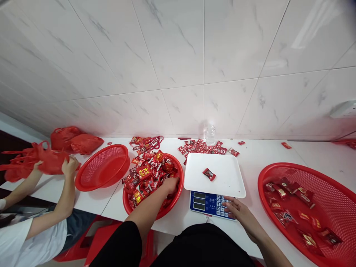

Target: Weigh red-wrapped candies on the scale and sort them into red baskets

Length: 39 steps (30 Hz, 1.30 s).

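Note:
My left hand (171, 184) reaches into a red basket (181, 174) heaped with red-wrapped candies (150, 178); its fingers are buried among the wrappers, so what they hold is hidden. A digital scale (199, 211) with a blue keypad stands right of that basket. On the scale's white tray (222, 167) lies a single wrapped candy (209, 174). My right hand (240, 213) hovers at the keypad's right edge, fingers apart and holding nothing. Whether its fingertips touch the keys I cannot tell.
Small red packets (201, 147) lie behind the tray near a clear bottle (210, 134). A large red basket (261, 185) with several candies stands right. Left are another red basket (102, 167), filled red bags (86, 144) and a co-worker's hands (69, 165) on a red bag.

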Available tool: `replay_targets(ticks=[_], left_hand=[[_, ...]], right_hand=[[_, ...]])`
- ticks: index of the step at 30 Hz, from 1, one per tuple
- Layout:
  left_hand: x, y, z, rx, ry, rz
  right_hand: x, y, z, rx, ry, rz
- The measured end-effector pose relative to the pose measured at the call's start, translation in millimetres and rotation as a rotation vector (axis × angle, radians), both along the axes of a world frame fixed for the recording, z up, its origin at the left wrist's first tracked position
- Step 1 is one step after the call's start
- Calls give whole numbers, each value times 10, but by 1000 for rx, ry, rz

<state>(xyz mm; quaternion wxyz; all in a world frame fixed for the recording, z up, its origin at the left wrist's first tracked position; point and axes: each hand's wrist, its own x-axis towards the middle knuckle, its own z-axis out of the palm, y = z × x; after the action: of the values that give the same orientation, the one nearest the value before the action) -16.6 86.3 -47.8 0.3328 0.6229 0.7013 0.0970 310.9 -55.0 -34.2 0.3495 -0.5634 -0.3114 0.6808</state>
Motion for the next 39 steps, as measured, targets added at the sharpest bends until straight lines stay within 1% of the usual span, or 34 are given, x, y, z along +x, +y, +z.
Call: replay_targets(ticks=[3,8,13,15,17,19,23,26,28,30,34,36,39], left_hand=[[-52,38,75,-6,15,-13],[-187,196,255,51,-8,14],[-302,290,429,76,-92,86],[-314,296,488,46,-190,155],[-303,297,546,15,-305,244],[-274,300,607,1,-372,303],[-146,320,729,20,-394,302],[50,332,792,9,-505,238],[249,320,795,-37,-587,182],[490,284,750,-94,-646,133],[948,176,544,-175,-709,43],[1091,132,436,-171,-706,12],[1173,104,351,-110,-593,-31]], right_hand=[[12,-4,20,7,-1,3],[5,-16,19,15,-4,-11],[-5,-19,29,28,-4,-10],[4,-23,21,34,-1,-17],[18,-34,2,33,-5,-30],[34,-49,-23,28,-9,-49],[52,-74,-42,14,3,-81],[47,-75,-24,-2,1,-82],[40,-71,-11,-1,-3,-74],[34,-69,-3,11,-9,-66],[35,-76,4,31,-22,-61],[44,-88,7,40,-17,-66],[65,-114,6,51,3,-74]])
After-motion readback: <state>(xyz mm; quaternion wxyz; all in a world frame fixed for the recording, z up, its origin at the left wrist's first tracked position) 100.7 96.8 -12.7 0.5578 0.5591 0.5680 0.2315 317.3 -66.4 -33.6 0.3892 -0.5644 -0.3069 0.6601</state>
